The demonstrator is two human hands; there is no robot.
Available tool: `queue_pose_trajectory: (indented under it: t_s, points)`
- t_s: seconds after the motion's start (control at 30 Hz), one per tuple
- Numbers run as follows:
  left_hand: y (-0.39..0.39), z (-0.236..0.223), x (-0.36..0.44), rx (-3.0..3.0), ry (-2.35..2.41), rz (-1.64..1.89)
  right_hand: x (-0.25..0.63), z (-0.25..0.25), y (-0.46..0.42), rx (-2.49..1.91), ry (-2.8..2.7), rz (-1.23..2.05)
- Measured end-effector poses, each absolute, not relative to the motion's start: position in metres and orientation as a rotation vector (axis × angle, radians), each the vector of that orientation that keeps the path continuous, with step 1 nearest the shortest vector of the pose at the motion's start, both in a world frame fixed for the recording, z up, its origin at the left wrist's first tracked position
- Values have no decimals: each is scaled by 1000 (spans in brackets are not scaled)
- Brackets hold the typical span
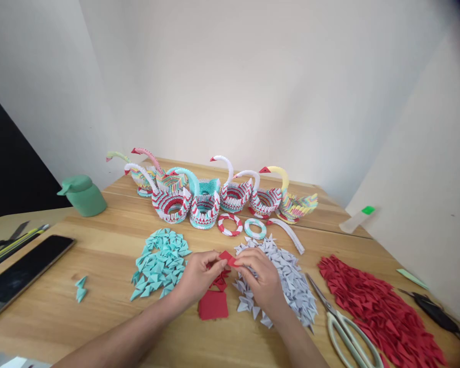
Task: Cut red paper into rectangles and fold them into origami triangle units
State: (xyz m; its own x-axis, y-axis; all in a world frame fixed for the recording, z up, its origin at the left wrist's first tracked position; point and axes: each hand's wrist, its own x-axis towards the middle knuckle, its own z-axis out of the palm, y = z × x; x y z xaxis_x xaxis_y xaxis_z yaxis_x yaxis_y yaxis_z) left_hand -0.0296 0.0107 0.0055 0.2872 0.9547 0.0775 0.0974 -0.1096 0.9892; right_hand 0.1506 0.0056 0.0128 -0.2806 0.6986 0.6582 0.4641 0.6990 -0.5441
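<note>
Between my two hands, above the middle of the table, is a small red piece of paper [227,257], partly folded. My left hand [202,275] pinches its left side between thumb and fingers. On the right side, my right hand [261,276] pinches it the same way. A stack of red paper rectangles [213,305] lies just below the hands. Several folded red pieces [220,280] sit behind the stack, partly hidden by my left hand. Left of my left hand spreads a pile of turquoise folded triangles [161,263]; a pale lilac pile [295,278] lies under and beyond my right hand.
Several folded-paper swans [205,204] stand at the back, with two paper rings [230,225] and a loose white neck [289,235] before them. Scissors [339,322] and a red triangle pile [379,306] lie right. A phone [25,273] and green container [85,197] are left.
</note>
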Motion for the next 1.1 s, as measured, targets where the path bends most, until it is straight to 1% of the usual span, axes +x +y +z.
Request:
queue_pose_trajectory:
  t_s: [0.2, 0.33, 0.5, 0.63, 0.9, 1.0, 1.1]
  points:
    - [8, 9, -30, 1633, 1057, 1025, 146, 5, 2, -1173, -1649, 809]
    - [7, 9, -29, 1666, 1053, 1013, 145, 5, 2, -1187, -1523, 1015]
    - [6, 10, -29, 1668, 1046, 983, 143, 7, 1, -1176, -1447, 1083]
    - [6, 7, -28, 1561, 1005, 969, 140, 5, 1, -1166, -1397, 1100]
    - [12, -8, -24, 1185, 825, 985, 134, -3, -4, -1147, -1421, 949]
    - [17, -4, -27, 1166, 821, 974, 134, -5, -2, -1126, -1406, 1019]
    - [20, 1, -31, 1188, 839, 942, 136, -4, 0, -1119, -1451, 1199]
